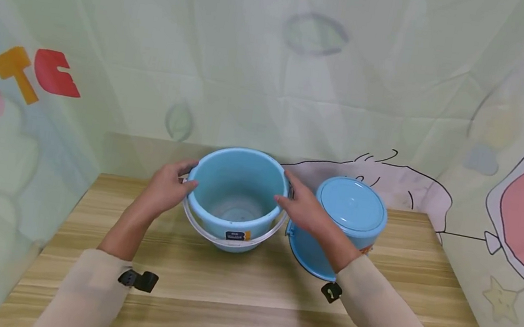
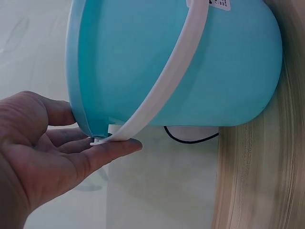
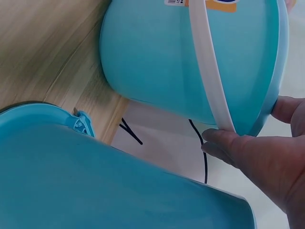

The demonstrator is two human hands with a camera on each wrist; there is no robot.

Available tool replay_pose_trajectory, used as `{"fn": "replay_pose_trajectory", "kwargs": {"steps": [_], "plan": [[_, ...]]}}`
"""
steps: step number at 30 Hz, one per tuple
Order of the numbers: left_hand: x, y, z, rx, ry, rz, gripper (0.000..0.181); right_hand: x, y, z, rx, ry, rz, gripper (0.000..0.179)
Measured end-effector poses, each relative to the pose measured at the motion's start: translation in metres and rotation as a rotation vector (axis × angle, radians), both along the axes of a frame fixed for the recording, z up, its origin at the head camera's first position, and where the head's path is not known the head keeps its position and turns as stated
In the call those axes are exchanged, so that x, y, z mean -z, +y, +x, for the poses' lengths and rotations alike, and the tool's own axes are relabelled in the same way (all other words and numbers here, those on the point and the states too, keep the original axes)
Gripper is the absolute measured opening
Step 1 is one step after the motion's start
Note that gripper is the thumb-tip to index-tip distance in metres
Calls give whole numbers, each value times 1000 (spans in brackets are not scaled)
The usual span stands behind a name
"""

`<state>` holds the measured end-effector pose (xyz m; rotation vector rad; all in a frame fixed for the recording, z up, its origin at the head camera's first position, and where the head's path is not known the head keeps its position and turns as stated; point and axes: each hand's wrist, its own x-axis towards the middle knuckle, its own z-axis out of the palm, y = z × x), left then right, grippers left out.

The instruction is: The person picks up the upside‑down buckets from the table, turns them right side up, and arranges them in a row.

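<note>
An upright light blue bucket stands at the back of the table between both hands, its mouth upward. Its white handle hangs down across the front, below a small dark label. On the left side of the rim, my left hand grips with the thumb over the edge and fingers outside, near the handle's end. Opposite it, my right hand holds the rim the same way. In the left wrist view, the left fingers lie against the handle's joint.
A second, deeper blue bucket stands close to the right, flat round end up, its wide rim and handle lug at the tabletop. My right forearm passes over it. The wooden table meets a printed fabric backdrop behind and at both sides.
</note>
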<state>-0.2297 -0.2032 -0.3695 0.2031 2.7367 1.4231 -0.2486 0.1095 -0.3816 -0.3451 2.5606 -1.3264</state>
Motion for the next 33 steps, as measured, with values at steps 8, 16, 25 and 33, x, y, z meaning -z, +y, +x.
{"fn": "replay_pose_trajectory", "kwargs": {"steps": [8, 16, 25, 33], "plan": [[2, -1, -5, -14, 6, -8, 56, 1, -2, -3, 8, 12, -19, 72], [8, -1, -4, -29, 18, 19, 54, 4, 0, 3, 10, 119, -8, 70], [10, -3, -2, -50, 58, 24, 55, -1, 9, 12, 37, 145, -28, 67], [-7, 0, 9, -105, 133, -5, 56, -14, 26, 27, 11, 159, -103, 67]]}}
